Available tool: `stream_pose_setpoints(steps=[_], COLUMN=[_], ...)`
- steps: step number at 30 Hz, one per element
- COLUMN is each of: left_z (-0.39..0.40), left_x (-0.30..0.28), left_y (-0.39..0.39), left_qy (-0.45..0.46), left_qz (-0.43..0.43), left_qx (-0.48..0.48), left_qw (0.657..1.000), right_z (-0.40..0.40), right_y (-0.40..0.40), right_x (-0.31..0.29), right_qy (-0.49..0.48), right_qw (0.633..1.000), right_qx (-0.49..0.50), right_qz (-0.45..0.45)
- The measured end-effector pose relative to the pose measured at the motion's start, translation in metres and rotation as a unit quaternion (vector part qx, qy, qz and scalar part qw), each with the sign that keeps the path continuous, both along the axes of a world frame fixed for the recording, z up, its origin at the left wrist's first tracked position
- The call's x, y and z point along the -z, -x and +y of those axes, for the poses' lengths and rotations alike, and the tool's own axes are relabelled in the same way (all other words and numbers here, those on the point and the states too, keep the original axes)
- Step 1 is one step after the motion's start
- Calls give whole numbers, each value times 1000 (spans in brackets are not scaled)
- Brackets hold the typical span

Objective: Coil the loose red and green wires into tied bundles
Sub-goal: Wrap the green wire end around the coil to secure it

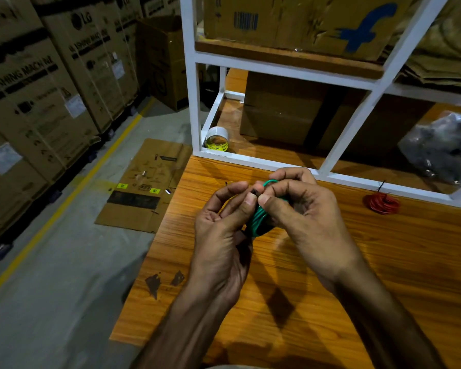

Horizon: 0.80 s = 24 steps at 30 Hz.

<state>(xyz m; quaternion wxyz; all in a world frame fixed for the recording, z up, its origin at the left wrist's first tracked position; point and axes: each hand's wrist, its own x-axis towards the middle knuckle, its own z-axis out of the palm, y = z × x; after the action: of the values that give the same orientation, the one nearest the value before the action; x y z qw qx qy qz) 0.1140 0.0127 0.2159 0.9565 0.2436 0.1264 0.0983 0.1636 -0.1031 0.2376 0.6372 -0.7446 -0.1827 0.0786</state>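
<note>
Green wire bundle point(258, 221): coiled, held up over the table, between my two hands; a loop of it shows above my right fingers, the main strands below my thumbs.
Left hand point(225, 225): palm turned up, fingers curled, thumb and forefinger pinching at the top of the green wire bundle, where a small dark bit sits; I cannot tell whether that bit is a tie or a wire end.
Right hand point(301, 209): fingers curled round the green wire bundle from the far side, thumb pressed in against my left thumb tip.
Red wire bundle point(382, 203): already coiled, lying flat on the table well to the right of the green wire bundle, near the foot of the rack; a short dark end sticks up from it.
Table point(383, 262): orange wood grain, a few dark chipped patches on its surface left of my left forearm.
White rack point(194, 102): stands at the table's far edge, beyond the green wire bundle; cardboard boxes on its shelves, one with a blue printed mark.
Tape roll point(217, 141): in the rack's lower left corner, beyond and left of the green wire bundle, standing tilted.
Plastic bag point(442, 147): grey, crumpled, on the rack's lower shelf beyond the red wire bundle.
Flattened cardboard point(144, 187): on the floor left of the table.
Stacked cartons point(37, 89): large printed boxes, far left, behind a yellow floor line.
</note>
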Motion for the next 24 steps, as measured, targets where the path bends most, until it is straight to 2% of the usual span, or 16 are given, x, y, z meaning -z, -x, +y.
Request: stream_pose_setpoints(steps=[7, 14, 24], left_z=[-1, -5, -6], left_x=[0, -2, -7], left_y=[3, 7, 7], left_qy=[-26, -47, -30], left_qz=[-6, -4, -4], left_qx=[-12, -14, -27], left_qw=[1000, 999, 999], right_z=[-4, -2, 0], right_y=[-1, -3, 0], right_x=[-7, -5, -8], right_qy=[-7, -35, -71], right_qw=[998, 997, 994], right_qx=[-19, -6, -8], right_qz=[62, 75, 79])
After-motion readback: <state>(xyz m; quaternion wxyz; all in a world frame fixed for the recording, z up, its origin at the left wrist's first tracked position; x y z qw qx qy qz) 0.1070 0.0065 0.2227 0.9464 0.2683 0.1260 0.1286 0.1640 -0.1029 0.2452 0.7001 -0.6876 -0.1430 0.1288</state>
